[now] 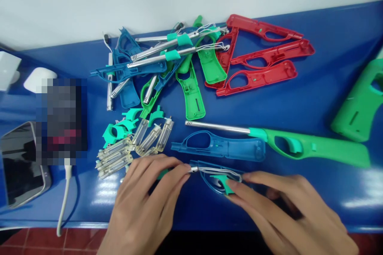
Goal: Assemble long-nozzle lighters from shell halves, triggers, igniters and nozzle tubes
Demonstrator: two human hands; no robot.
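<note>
My left hand (pixel 143 201) pinches the end of a metal lighter tube (pixel 194 169), most of which lies hidden under the fingers. From the tube's end, thin white wires (pixel 220 170) run right over a blue lighter shell half (pixel 205 182). My right hand (pixel 281 203) is closed on a teal trigger (pixel 225 183) at the shell's loop, one fingertip touching the bend of the wires. Just behind lies another blue shell half (pixel 239 148), hollow side up. An assembled green lighter (pixel 326 149) with a metal tube rests behind my right hand.
Clear fuel tanks (pixel 116 157) and teal triggers (pixel 116 132) lie left of centre. Farther back are piled tubes (pixel 161 57), green shells (pixel 193 97) and red shells (pixel 263 75). A phone (pixel 24 163) and white cable (pixel 64 199) are left; a green lighter body (pixel 356 103) is right.
</note>
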